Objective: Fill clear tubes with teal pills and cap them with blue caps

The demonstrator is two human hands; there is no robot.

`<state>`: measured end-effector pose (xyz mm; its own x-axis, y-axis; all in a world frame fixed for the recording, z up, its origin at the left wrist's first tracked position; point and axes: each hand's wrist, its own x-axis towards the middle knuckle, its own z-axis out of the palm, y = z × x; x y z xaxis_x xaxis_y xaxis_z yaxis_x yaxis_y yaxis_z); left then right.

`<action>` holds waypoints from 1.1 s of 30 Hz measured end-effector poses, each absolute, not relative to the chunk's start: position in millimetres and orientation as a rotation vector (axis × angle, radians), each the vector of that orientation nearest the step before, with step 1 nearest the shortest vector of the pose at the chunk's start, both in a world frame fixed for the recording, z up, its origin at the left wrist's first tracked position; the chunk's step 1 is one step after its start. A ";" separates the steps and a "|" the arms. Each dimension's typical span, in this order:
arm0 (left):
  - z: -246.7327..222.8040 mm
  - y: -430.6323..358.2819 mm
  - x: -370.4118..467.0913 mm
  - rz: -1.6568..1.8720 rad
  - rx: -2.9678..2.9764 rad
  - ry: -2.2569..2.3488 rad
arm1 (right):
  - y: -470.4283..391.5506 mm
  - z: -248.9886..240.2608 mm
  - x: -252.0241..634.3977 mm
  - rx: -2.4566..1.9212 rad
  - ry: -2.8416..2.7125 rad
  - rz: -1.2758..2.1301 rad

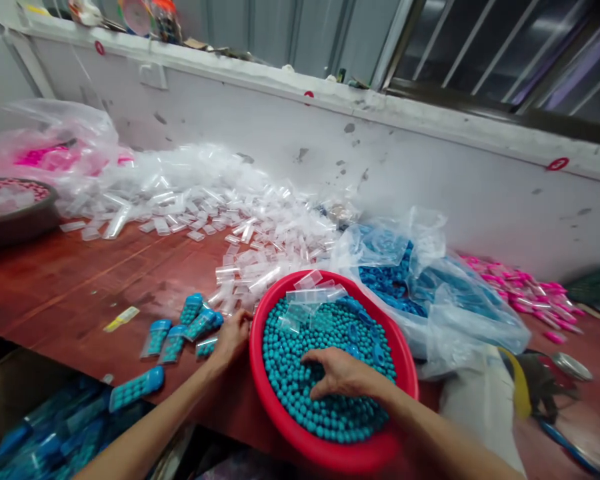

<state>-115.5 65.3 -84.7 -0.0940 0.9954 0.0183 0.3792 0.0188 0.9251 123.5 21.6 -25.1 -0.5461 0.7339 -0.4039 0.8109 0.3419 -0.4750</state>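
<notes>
A red basin (407, 360) full of teal beads (293, 383) stands at the table's front edge. Clear plastic cases (307, 297) and blue caps (377, 350) lie on the beads. My right hand (337, 373) is over the beads, fingers apart and fingertips touching them. At the basin's left rim is my left hand (235, 333), its fingers bent together; what they hold, if anything, is hidden. Just left of it, several filled cases with blue caps (175, 343) lie on the table.
Clear cases (200, 193) are heaped along the wall. A bag of blue parts (390, 273) and pink pieces (525, 293) lie to the right. A brown basin (17, 223) is at far left. Filled cases (55, 433) are piled below the table edge.
</notes>
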 end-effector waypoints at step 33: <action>-15.3 14.5 -22.4 0.588 1.495 0.809 | 22.7 -23.9 143.5 1.222 1.467 -3.047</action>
